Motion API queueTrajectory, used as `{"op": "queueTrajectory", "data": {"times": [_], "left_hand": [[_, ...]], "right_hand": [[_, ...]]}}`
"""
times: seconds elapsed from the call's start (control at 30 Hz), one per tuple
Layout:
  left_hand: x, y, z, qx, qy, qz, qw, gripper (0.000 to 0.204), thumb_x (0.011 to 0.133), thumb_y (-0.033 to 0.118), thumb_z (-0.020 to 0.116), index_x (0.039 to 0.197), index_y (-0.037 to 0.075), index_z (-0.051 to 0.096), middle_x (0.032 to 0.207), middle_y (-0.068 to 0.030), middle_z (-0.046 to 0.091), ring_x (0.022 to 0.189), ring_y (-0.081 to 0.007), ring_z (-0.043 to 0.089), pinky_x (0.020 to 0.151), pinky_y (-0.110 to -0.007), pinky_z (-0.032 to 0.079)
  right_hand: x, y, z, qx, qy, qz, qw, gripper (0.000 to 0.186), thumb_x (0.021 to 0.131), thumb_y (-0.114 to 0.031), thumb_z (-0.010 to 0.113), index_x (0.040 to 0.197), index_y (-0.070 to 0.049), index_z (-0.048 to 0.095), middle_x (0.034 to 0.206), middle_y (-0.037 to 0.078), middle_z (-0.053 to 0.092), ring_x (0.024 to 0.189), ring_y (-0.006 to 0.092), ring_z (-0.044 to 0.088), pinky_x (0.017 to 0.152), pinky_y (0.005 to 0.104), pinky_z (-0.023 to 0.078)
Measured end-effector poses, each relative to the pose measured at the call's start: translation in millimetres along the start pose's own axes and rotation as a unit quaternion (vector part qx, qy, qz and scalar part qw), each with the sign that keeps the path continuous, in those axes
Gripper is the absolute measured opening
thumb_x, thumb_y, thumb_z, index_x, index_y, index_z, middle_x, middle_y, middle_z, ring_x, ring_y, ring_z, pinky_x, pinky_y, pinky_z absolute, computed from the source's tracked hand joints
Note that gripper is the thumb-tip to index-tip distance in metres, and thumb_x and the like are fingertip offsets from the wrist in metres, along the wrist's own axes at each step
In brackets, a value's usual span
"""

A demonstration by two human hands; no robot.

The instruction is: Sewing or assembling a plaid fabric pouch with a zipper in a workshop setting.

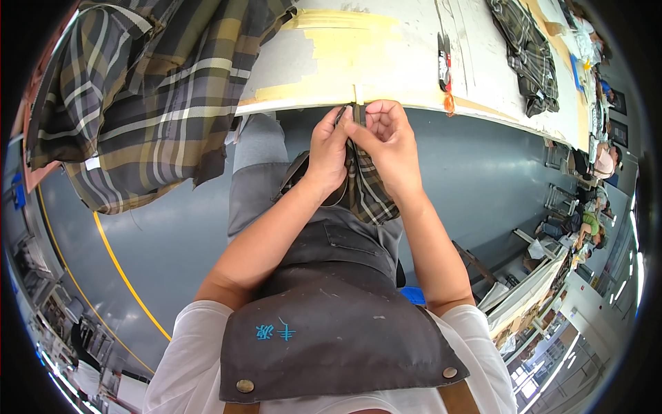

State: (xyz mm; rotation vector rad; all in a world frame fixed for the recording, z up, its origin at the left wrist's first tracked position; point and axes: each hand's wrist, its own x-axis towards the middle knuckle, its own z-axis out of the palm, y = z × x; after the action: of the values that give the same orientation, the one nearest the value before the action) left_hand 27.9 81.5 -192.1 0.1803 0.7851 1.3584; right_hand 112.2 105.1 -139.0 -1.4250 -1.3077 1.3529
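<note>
By the table (pixel 407 72) edge, your left hand (pixel 328 148) and right hand (pixel 392 143) are sensibly pinching likely soft, light plaid cloth (pixel 369 190) near its top.

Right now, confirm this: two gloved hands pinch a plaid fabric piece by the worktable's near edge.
Not gloved: the head view shows the left hand and right hand bare. They do pinch the plaid fabric piece by the near edge of the worktable.
</note>
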Motion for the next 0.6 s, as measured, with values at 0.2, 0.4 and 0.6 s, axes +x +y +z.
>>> {"op": "queueTrajectory", "data": {"times": [0.2,0.4,0.6], "left_hand": [[1.8,2.3,0.2,-0.009,-0.002,-0.011,1.000,0.028,0.092,0.023,0.049,0.111,0.003,0.051,0.100,-0.0050,0.057,0.090,-0.0115,0.055,0.078,-0.026,0.046],[0.0,3.5,1.3,-0.013,0.002,-0.013,1.000,0.026,0.093,0.023,0.047,0.109,0.004,0.052,0.095,-0.0042,0.058,0.084,-0.0111,0.056,0.075,-0.026,0.047],[-0.6,4.1,0.7,-0.017,0.002,-0.007,1.000,0.025,0.092,0.021,0.048,0.108,0.003,0.054,0.094,-0.0023,0.059,0.083,-0.0081,0.054,0.075,-0.024,0.044]], "right_hand": [[0.6,-5.0,-2.9,0.034,-0.007,0.066,0.997,0.025,0.076,0.002,0.063,0.092,-0.005,0.045,0.082,-0.002,0.049,0.072,0.0029,0.046,0.066,0.0162,0.039],[1.5,-5.9,-4.4,0.078,-0.036,0.066,0.994,0.019,0.080,-0.002,0.061,0.090,-0.006,0.046,0.078,-0.002,0.049,0.067,0.0030,0.045,0.063,0.0168,0.039],[4.6,2.1,2.6,0.068,0.050,0.063,0.994,0.015,0.085,-0.012,0.059,0.084,-0.008,0.045,0.063,-0.005,0.048,0.052,0.0032,0.041,0.047,0.0170,0.032]]}}
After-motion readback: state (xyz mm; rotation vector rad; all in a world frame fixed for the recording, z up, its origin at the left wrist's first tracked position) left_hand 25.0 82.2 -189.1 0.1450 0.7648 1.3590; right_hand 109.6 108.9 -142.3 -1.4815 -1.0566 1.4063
